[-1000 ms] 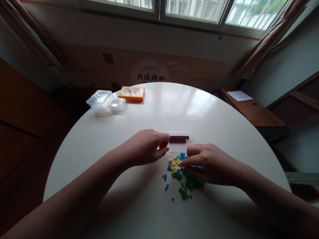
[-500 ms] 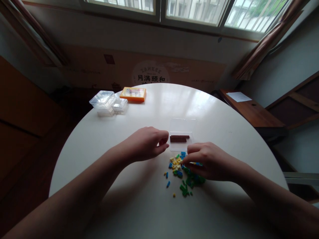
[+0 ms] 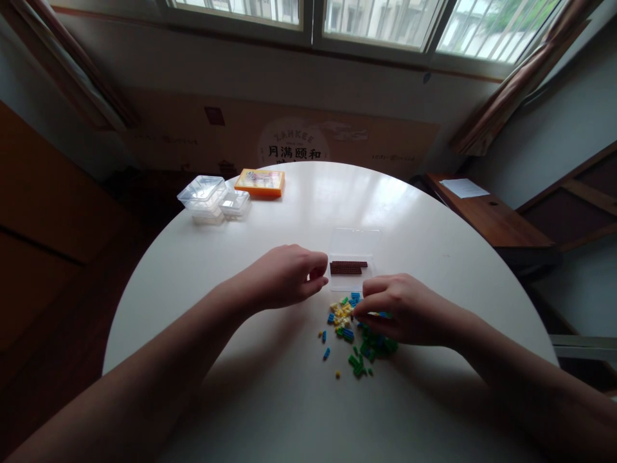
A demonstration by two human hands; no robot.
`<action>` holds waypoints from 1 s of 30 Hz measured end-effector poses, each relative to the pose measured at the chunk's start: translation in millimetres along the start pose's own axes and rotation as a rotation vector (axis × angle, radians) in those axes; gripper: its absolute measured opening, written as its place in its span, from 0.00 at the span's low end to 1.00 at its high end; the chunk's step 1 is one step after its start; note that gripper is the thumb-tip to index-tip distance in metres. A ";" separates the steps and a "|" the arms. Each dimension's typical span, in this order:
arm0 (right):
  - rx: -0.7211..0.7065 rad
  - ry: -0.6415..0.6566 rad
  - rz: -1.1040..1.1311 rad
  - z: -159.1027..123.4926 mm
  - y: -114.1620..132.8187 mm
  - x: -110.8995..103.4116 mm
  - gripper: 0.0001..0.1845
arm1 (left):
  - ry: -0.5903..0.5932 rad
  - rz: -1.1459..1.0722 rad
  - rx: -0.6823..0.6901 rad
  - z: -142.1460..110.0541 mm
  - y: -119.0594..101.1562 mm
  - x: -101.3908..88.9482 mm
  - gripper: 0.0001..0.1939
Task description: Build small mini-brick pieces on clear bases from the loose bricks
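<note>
My left hand is held over the table at the left edge of a clear plastic box. Its thumb and fingers curl together in a pinch; anything between the tips is too small to make out. Rows of dark brown bricks lie inside the box, whose clear lid is folded back. Over a loose pile of small toy bricks, my right hand is closed in a pinch, with a small dark brick at its fingertips. Yellow bricks lie beside those fingertips, and green bricks lie partly beneath the hand.
On the round white table, stacked clear boxes and an orange case stand at the back left. A few stray bricks, one a blue brick, lie nearer me. A wooden desk with paper stands beyond the right edge.
Both hands keep nearly the same pose and place. The whole view has shifted very slightly; no brick has visibly moved.
</note>
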State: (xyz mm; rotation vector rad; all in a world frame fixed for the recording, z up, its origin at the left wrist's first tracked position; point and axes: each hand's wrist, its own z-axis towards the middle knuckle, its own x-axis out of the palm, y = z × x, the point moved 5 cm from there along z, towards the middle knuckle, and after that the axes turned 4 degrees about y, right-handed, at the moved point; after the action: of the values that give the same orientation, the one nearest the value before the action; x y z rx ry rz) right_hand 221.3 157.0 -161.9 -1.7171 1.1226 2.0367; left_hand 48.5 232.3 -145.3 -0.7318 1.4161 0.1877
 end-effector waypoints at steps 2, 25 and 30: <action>0.002 -0.019 -0.011 1.1 0.5 1.4 0.09 | 0.002 -0.005 -0.006 0.2 0.2 0.1 0.08; 0.157 -0.045 -0.126 4.2 5.2 2.8 0.08 | 0.003 -0.006 0.004 1.4 1.2 1.6 0.08; 0.177 -0.041 -0.112 3.4 7.3 2.4 0.07 | -0.016 -0.010 0.016 0.7 1.1 1.0 0.08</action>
State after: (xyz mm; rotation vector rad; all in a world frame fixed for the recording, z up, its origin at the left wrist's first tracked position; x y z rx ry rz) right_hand 213.6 153.7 -161.2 -1.6079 1.1295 1.8388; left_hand 48.7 233.2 -146.6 -0.7224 1.3968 0.1742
